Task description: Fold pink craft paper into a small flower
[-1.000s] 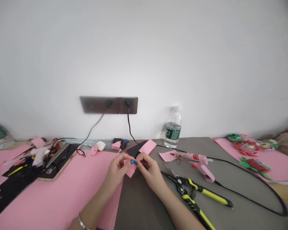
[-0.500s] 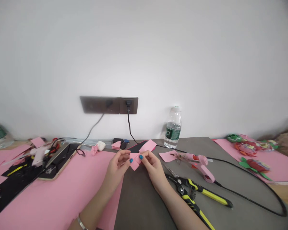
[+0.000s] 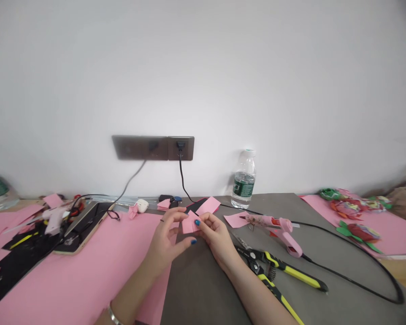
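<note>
A white wall fills the upper part of the view, and below it runs the desk, its grey top showing at the middle and right. A large pink sheet covers much of the left side. Black-and-yellow pliers lie with handles spread, to the right of the right forearm. Just beyond them rests a pink glue gun, and behind that a water bottle stands upright near the wall. A phone lies at the left under a tangled cord. The left hand is loosely spread, its thumb lifted away from the fingers; whether those fingers touch the paper behind, I cannot tell. The right hand pinches the folded pink paper between thumb and fingers, holding it between the two hands, above the desk. Smallest of all are the blue nails, seen on both thumbs.
</note>
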`<state>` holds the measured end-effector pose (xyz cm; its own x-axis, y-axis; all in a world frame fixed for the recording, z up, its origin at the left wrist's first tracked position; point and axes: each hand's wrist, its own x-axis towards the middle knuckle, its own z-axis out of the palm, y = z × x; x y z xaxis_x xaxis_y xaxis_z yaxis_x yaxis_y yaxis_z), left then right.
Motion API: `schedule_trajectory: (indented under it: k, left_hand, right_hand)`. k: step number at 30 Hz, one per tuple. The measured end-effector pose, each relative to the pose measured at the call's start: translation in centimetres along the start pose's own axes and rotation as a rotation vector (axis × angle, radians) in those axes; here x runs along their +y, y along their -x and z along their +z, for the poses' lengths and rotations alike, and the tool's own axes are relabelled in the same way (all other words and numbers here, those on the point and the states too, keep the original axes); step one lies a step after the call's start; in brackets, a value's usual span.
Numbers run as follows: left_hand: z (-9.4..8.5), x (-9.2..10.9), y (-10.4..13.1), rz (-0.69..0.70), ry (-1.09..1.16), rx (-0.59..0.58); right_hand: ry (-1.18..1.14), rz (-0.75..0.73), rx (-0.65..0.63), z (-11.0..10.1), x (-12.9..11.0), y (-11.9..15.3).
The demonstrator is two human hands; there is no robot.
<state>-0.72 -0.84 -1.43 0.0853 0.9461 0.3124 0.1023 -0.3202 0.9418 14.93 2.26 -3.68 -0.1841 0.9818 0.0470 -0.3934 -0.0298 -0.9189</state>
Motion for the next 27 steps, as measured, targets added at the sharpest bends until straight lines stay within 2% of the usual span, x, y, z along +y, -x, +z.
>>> schedule_trajectory:
  k: [2,5,8,14,23,27]
  left_hand:
    - [0.16,-0.09,0.08,0.053,-0.103,-0.027]
    - [0.35,-0.16,0.12,0.065,-0.180,0.039]
    - [0.29,-0.06,0.10,0.046,-0.154,0.099]
    - [-0.05,-0.27,0.05,0.010,-0.035,0.134]
    - [-0.32,-0.35,0.03,0.058,-0.099,0.193]
    - [-0.16,-0.19,-0.17,0.022,-0.025,0.210]
  right_hand:
    - [-0.054,0.000,0.017,0.06,0.01,0.04]
    - [-0.100,0.005,-0.014,0.21,0.00,0.13]
    - [-0.132,0.021,-0.029,0.35,-0.01,0.22]
    - [-0.132,0.011,-0.033,0.42,0.21,0.17]
    - [-0.162,-0.009,-0.056,0.76,0.02,0.39]
    - [-0.140,-0.022,-0.077,0.62,0.17,0.34]
